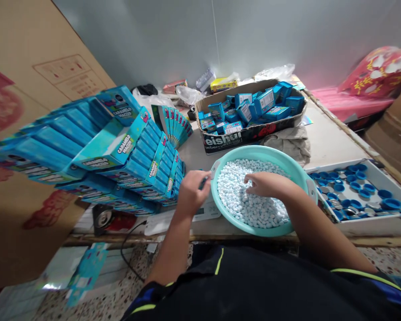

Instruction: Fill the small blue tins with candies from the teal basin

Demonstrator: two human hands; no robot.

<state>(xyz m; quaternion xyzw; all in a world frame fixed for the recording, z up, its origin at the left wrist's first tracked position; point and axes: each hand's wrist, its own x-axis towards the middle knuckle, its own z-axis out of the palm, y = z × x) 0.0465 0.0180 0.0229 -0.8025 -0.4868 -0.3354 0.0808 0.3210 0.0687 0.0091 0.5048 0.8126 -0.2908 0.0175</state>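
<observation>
My left hand (194, 189) is closed around a small dark object (203, 183), mostly hidden by the fingers, at the left rim of a mint-green basin (254, 229). The basin holds a mass of small white and pale-blue candies (234, 196). Over these candies, my right hand (265, 183) reaches in from the right with its fingers curled; a gap shows between thumb and forefinger, and the fingertips are at the candies' surface. Under my left forearm lies a white scale (160, 223), partly covered by the basin.
Stacked blue candy display boxes (127, 147) rise at left beside a big cardboard box (30, 53). Behind the basin stands a carton (220, 142) of small blue boxes, near a grey cloth (294, 145). A white tray (364, 225) with blue caps lies at right.
</observation>
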